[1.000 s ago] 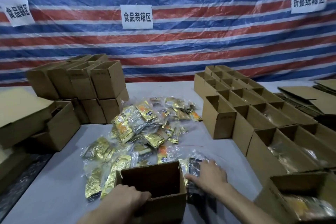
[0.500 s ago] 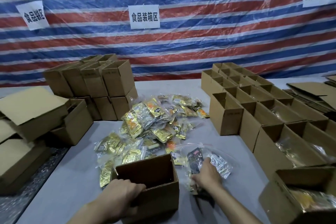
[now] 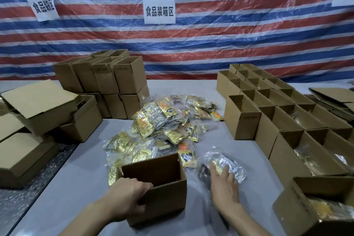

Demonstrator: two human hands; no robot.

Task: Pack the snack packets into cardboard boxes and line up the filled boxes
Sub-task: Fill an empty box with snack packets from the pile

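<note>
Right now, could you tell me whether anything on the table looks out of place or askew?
Two things stand out. The large boxes at the left are piled crookedly, the top one tilted. The nearest filled box at the right sits turned out of line with the row behind it.

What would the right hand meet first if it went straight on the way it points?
The silver packets that the right hand touches now; beyond them, probably the pile, but depth is unclear.

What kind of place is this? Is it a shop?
Probably a packing workshop, not a shop: rows of open boxes, a pile of snack packets on the table, and paper signs on a striped tarp.
</note>
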